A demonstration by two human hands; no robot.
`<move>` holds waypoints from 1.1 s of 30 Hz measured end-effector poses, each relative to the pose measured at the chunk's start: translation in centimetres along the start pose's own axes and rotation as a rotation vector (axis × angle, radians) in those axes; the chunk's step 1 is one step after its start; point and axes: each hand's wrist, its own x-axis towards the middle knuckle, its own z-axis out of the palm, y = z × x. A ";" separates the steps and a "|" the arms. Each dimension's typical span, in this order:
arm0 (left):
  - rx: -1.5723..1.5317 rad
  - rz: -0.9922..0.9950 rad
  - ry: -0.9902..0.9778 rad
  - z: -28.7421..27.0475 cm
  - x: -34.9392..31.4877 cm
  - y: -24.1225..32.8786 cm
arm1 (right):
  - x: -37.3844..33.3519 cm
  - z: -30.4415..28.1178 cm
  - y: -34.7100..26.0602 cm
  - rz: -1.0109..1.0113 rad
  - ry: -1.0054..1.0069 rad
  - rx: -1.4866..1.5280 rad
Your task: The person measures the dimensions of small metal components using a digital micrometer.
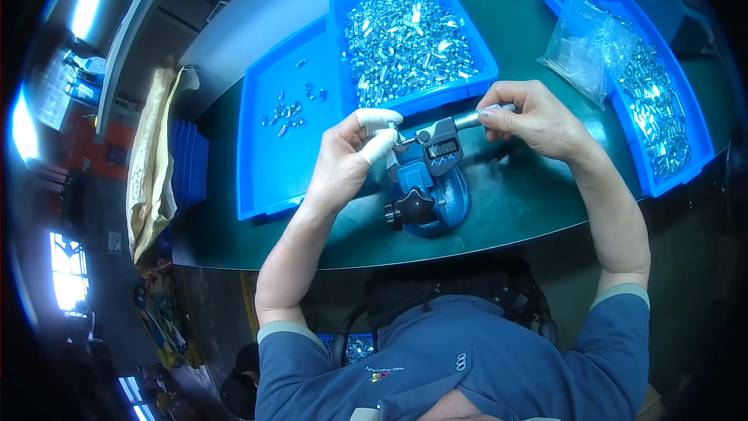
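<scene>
One small metal part (394,139), too tiny to make out in shape, sits pinched between the white-capped fingertips (379,118) of the left hand (343,160), held at the mouth of the gauge (436,144). That gauge, grey with a small dark screen, is clamped in a rounded blue stand (428,191) with a black knob. The right hand (538,117) is closed around the gauge's smooth metal barrel on its far side.

Just behind the gauge lies a blue plastic tray (413,35) heaped with shiny silver parts; to its left, a second tray (284,129) holds only a scattered few. By that count the sorting seems barely begun, with most pieces left to check. Right of the gauge, a third tray (662,101) carries more parts and a crinkled clear bag (584,43). All rest on a smooth dark green table (530,203).
</scene>
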 end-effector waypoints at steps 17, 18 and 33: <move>-0.036 -0.002 0.008 0.1 -0.1 -0.1 | 0.4 0.1 0.6 0.018 0.022 -0.004; -0.029 0.003 0.007 0.1 -0.2 -0.1 | 0.4 0.1 0.7 0.023 0.019 0.008; -0.041 -0.023 0.011 0.2 -0.2 -0.1 | 0.3 0.0 0.5 0.044 0.000 -0.009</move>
